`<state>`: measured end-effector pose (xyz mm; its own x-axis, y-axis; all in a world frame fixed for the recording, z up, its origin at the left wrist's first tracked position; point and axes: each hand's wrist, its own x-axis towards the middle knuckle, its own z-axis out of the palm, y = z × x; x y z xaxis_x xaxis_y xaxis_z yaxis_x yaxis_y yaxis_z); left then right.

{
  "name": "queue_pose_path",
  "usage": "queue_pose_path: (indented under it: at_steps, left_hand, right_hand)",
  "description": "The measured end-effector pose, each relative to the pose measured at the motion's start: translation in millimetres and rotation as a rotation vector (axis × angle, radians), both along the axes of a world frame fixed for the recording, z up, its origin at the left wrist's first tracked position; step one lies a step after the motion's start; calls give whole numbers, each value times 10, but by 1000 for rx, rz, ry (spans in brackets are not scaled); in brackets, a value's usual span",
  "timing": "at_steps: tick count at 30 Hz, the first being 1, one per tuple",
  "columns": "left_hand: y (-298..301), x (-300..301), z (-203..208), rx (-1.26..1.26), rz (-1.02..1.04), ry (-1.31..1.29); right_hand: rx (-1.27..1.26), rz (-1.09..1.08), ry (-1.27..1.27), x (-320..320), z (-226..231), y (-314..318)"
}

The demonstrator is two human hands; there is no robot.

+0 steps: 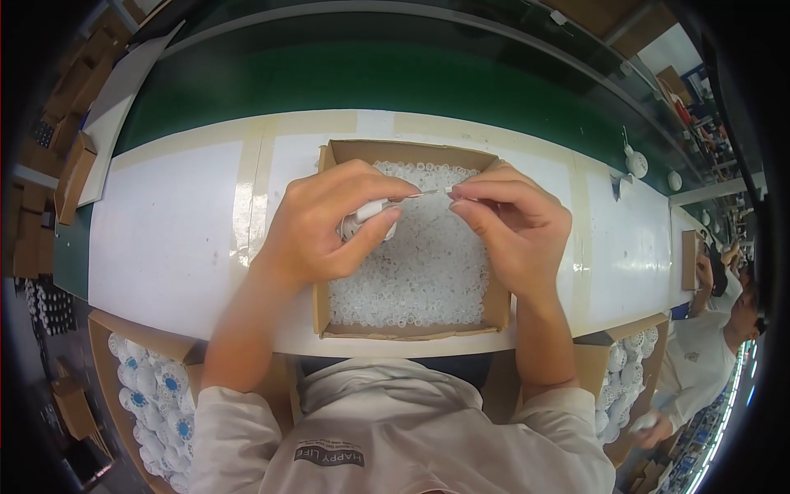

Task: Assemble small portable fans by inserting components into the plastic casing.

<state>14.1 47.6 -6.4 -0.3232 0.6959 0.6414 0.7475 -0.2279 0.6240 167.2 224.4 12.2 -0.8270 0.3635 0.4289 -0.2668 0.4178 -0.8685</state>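
Observation:
Over a shallow cardboard box (pixel 418 333) of small clear plastic pieces (pixel 407 284), my two hands meet at chest height. My left hand (pixel 317 216) is closed around a white rounded plastic housing (pixel 374 212), mostly covered by the fingers. From its fingertips a thin wire lead (pixel 426 193) runs toward the right. My right hand (pixel 520 216) pinches a tiny whitish piece (pixel 448 190) at the far end of that lead. Whether the piece sits on the wire or just beside it is too small to tell.
The box stands on a white taped table (pixel 173 206); beyond lies a green conveyor belt (pixel 313 78). Cartons of white round housings flank me, left (pixel 156 395) and right (pixel 629 370). Another wired white housing (pixel 635 161) rests at the belt's right. A co-worker (pixel 699 354) is at the right.

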Motion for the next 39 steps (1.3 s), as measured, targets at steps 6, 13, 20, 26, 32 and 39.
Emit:
queue_pose_path:
  at_steps: [6, 13, 20, 26, 32, 39]
  left_hand:
    - [1, 25, 21, -86, -9, 33]
    - [9, 8, -1, -113, -5, 68]
    - [0, 121, 14, -71, -17, -94]
    - [-6, 74, 61, -155, -76, -14]
    - [-21, 102, 45, -203, -108, -31]
    - [-22, 159, 27, -244, -166, -72]
  right_hand:
    - [-53, 61, 67, -17, 10, -8]
    - [137, 141, -61, -17, 10, 53]
    - [-36, 143, -22, 3, -63, 25]
    - [-182, 82, -115, 37, 4, -25]
    - [-341, 153, -67, 19, -34, -78]
    - [92, 219, -12, -8, 22, -37]
